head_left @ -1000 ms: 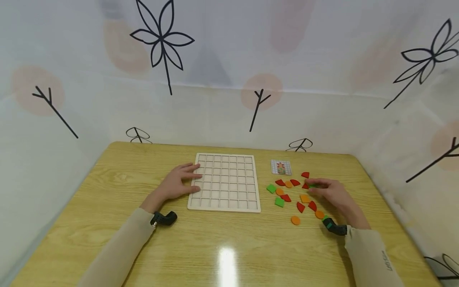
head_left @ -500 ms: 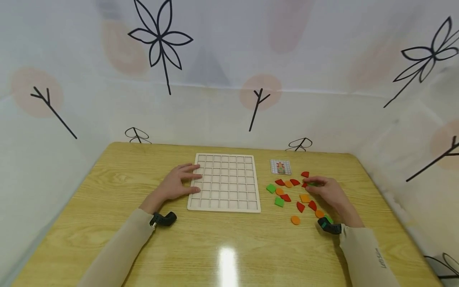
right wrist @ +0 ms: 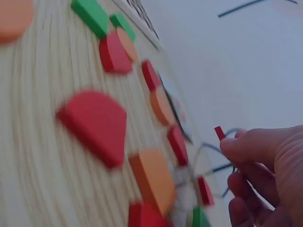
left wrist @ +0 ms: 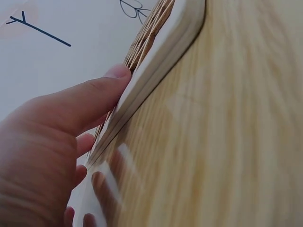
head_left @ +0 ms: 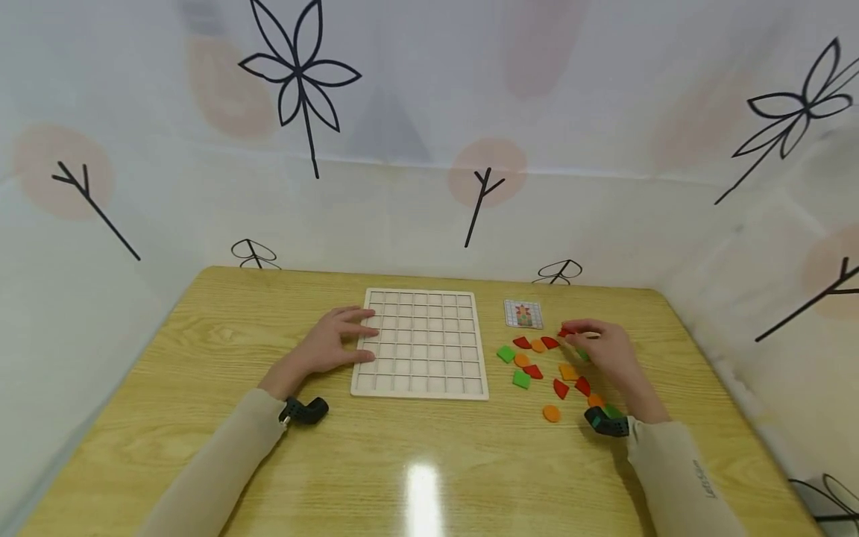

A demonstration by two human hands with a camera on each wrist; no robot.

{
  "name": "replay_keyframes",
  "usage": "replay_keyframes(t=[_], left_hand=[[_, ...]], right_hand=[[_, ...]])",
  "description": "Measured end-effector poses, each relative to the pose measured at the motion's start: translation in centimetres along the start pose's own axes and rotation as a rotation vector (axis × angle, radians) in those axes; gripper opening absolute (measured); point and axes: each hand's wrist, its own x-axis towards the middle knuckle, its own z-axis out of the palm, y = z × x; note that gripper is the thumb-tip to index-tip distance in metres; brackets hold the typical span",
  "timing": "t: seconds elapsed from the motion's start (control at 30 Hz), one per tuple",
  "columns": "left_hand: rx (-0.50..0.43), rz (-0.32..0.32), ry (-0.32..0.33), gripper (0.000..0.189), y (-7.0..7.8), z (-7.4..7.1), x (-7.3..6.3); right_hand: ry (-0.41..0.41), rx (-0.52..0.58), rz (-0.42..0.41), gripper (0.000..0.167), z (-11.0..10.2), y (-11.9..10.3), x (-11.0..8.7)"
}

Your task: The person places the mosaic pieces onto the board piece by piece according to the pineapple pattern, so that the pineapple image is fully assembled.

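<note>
My left hand (head_left: 326, 343) rests with spread fingers over the left edge of a pale gridded board (head_left: 419, 394). In the left wrist view its thumb (left wrist: 102, 92) lies on the board's raised rim (left wrist: 161, 61). My right hand (head_left: 607, 350) pinches a small red quarter-round tile (right wrist: 219, 133) between thumb and fingertips, lifted off the table. Below that hand, another red tile (right wrist: 206, 191) stays on the table. Around it lie loose tiles: red wedges (head_left: 561, 388), orange rounds (head_left: 552, 413), green squares (head_left: 521, 380) and an orange square (head_left: 568, 371).
A small card (head_left: 523, 314) with a coloured flower-like pattern on a grid lies behind the tiles, right of the board. The wooden table (head_left: 335, 477) ends at a printed cloth backdrop (head_left: 403, 216). A black wrist camera (head_left: 606, 422) overlaps a green tile (head_left: 614, 411).
My right hand has taken up a red tile and shifted slightly left and away from me. My left hand keeps its place on the board's edge.
</note>
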Motion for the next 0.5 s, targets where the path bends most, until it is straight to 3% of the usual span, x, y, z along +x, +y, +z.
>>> replay_keyframes(t=[0.27,0.37,0.5], left_hand=[[-0.062,-0.001,-0.006,0.048,0.1,0.5,0.5],[-0.083,-0.017,-0.006,0.048,0.0,0.6,0.5],[-0.100,-0.034,-0.012,0.050,0.2,0.6,0.4]], right_hand=[[0.011,0.067,-0.098,0.025,3.6,-3.1,2.0],[-0.006,0.125,-0.144,0.023,5.3,-4.2,2.7],[-0.035,0.238,-0.139,0.024,7.7,-5.9,3.5]])
